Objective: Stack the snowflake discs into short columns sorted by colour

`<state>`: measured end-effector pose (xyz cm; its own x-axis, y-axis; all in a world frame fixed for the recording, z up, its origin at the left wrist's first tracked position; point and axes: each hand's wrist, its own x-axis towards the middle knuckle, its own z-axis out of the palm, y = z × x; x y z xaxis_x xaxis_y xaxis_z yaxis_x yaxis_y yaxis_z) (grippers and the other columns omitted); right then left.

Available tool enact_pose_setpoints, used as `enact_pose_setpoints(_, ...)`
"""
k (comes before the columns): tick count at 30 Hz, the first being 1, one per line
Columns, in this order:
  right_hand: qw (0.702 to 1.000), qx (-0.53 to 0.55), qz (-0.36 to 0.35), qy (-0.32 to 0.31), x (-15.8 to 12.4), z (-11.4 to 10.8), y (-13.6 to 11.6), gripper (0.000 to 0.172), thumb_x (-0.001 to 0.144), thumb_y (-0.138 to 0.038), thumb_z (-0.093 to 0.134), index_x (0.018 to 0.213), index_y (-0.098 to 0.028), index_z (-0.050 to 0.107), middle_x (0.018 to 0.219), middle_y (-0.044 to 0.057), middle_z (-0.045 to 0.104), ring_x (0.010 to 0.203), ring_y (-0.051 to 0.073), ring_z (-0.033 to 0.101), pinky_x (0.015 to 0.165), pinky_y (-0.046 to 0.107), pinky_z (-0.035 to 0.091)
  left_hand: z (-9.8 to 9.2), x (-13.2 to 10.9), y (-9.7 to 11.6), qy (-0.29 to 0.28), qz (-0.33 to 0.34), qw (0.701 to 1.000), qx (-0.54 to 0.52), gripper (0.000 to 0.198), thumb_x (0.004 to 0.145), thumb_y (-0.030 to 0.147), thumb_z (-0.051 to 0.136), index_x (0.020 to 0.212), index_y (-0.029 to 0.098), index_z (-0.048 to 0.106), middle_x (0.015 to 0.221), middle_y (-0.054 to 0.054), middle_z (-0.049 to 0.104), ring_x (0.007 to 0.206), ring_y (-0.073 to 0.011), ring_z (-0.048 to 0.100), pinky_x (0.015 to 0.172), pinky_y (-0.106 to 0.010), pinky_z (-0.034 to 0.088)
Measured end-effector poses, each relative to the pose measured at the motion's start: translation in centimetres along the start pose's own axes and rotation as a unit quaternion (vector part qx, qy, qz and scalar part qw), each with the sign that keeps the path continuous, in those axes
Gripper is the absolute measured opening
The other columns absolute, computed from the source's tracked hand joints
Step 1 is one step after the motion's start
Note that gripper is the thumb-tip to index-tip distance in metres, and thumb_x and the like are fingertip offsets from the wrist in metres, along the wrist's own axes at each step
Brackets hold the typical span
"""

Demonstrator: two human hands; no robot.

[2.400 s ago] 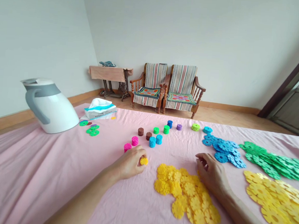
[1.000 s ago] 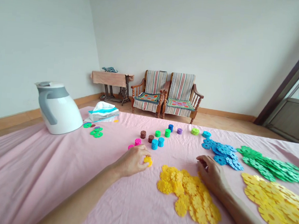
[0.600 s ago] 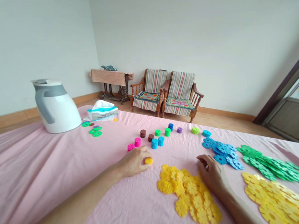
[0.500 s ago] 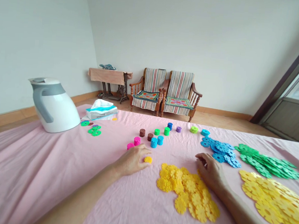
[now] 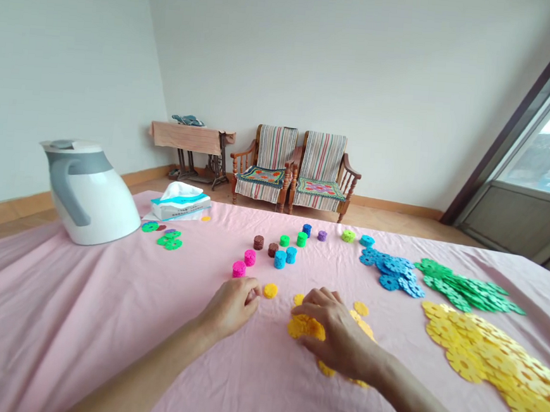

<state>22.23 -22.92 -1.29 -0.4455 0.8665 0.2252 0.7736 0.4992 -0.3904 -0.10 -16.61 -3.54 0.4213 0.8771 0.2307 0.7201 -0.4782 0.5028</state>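
Just left of a small yellow stack (image 5: 271, 291), my left hand (image 5: 235, 304) rests on the pink cloth with its fingers curled together; whether anything is inside cannot be seen. My right hand (image 5: 334, 331) lies over the near pile of small yellow discs (image 5: 306, 326), fingers spread and bent, covering much of it. Its fingertips touch discs at the pile's left part. Beyond my left hand stand pink stacks (image 5: 239, 269), and farther off brown (image 5: 259, 243), light blue (image 5: 279, 260) and green (image 5: 301, 239) ones.
Larger yellow discs (image 5: 492, 356), green discs (image 5: 468, 288) and blue discs (image 5: 393, 271) lie in piles to the right. A white jug (image 5: 99, 198), a tissue box (image 5: 181, 204) and a few green discs (image 5: 170, 239) are on the left. Two chairs stand beyond the cloth.
My right hand has moved left from the pile's far right edge onto the yellow discs. My left hand has drawn back from the yellow stack and curled. The view has turned slightly right.
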Motion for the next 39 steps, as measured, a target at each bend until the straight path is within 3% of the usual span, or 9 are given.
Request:
enact_pose_setpoints(10, 1.000, 0.004, 0.007, 0.011, 0.4, 0.8, -0.2, 0.014, 0.072, -0.023, 0.063, 0.087, -0.025, 0.063, 0.087, 0.001, 0.057, 0.084, 0.017, 0.049, 0.081, 0.034, 0.032, 0.6, 0.2, -1.3, 0.007, -0.008, 1.000, -0.019, 0.014, 0.074, 0.012, 0.047, 0.077, 0.016, 0.060, 0.056, 0.003, 0.052, 0.052, -0.0111, 0.049, 0.052, -0.021, 0.031)
enact_pose_setpoints(17, 0.988, 0.051, 0.083, 0.122, 5.2, 2.7, 0.8, 0.016, 0.073, -0.024, 0.061, 0.088, -0.020, 0.063, 0.083, 0.003, 0.060, 0.079, 0.016, 0.054, 0.074, 0.032, 0.038, 0.5, 0.3, -1.5, -0.002, -0.004, 0.999, -0.045, 0.021, 0.074, 0.013, 0.047, 0.084, 0.017, 0.065, 0.060, 0.001, 0.059, 0.056, -0.0131, 0.054, 0.053, -0.022, 0.035)
enact_pose_setpoints(22, 0.989, 0.037, 0.091, 0.112, 7.6, 4.7, 0.4, 0.016, 0.071, -0.026, 0.064, 0.086, -0.021, 0.065, 0.085, 0.003, 0.062, 0.082, 0.018, 0.055, 0.075, 0.031, 0.036, 0.2, 0.2, -1.3, -0.003, -0.002, 0.999, -0.052, 0.022, 0.076, 0.014, 0.046, 0.085, 0.016, 0.066, 0.066, -0.002, 0.064, 0.059, -0.0145, 0.057, 0.054, -0.022, 0.038)
enact_pose_setpoints(29, 0.990, 0.006, 0.117, 0.074, 7.5, 5.3, 0.1, 0.016, 0.073, -0.028, 0.062, 0.087, -0.021, 0.066, 0.085, 0.003, 0.063, 0.084, 0.017, 0.054, 0.077, 0.031, 0.033, 0.0, 0.2, -1.2, -0.004, 0.010, 0.999, -0.050, 0.022, 0.076, 0.012, 0.046, 0.083, 0.015, 0.067, 0.070, -0.003, 0.065, 0.063, -0.0151, 0.057, 0.055, -0.022, 0.039)
enact_pose_setpoints(33, 0.989, 0.012, 0.107, 0.097, 7.2, 4.8, 0.3, 0.021, 0.074, -0.027, 0.059, 0.094, -0.022, 0.065, 0.088, 0.003, 0.063, 0.084, 0.018, 0.054, 0.078, 0.031, 0.032, 0.0, 0.2, -1.2, 0.000, 0.017, 0.999, -0.039, 0.024, 0.074, 0.008, 0.045, 0.080, 0.016, 0.067, 0.072, -0.004, 0.066, 0.064, -0.0150, 0.058, 0.057, -0.022, 0.040)
enact_pose_setpoints(39, 0.988, -0.062, 0.106, 0.088, 6.4, 4.4, 0.6, 0.023, 0.075, -0.013, 0.050, 0.084, -0.023, 0.068, 0.082, 0.004, 0.063, 0.084, 0.018, 0.053, 0.078, 0.032, 0.029, 0.2, 0.1, -1.1, 0.006, 0.046, 0.999, -0.021, 0.030, 0.074, 0.005, 0.042, 0.081, 0.017, 0.068, 0.077, -0.004, 0.067, 0.069, -0.0157, 0.058, 0.064, -0.024, 0.042)
